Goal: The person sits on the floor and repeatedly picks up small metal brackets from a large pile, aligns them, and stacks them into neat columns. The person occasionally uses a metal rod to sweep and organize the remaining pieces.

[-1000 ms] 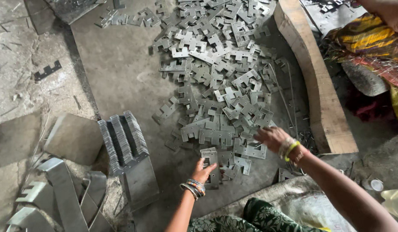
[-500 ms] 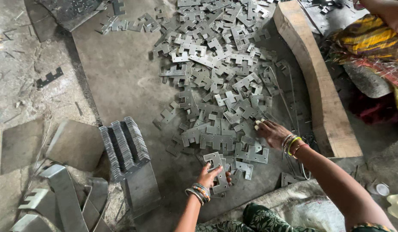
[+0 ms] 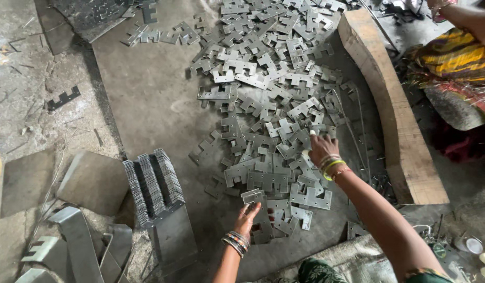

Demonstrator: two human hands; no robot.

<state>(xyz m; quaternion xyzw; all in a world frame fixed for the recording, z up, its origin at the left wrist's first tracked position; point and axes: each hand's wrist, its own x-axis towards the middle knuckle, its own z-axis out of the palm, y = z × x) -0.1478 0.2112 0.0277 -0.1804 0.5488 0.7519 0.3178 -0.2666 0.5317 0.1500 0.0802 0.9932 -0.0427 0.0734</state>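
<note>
A wide heap of flat grey notched metal plates (image 3: 268, 89) covers the floor ahead of me. My left hand (image 3: 248, 214) grips a small stack of these plates (image 3: 258, 205) near the heap's near edge; bangles ring its wrist. My right hand (image 3: 322, 149), with bangles too, reaches into the heap and rests palm down on the plates, fingers curled over one; whether it holds it I cannot tell. An upright packed row of stacked plates (image 3: 153, 183) stands left of my left hand.
A curved wooden block (image 3: 389, 105) borders the heap on the right. Another person in yellow patterned cloth (image 3: 457, 52) sits at the upper right. Larger metal sheets (image 3: 90, 181) and bent pieces (image 3: 74, 246) lie at the lower left. A dark metal sheet (image 3: 95, 15) lies at the top left.
My right hand has moved forward, deeper into the heap. My left hand has stayed near the heap's near edge with its plates. The view has shifted slightly.
</note>
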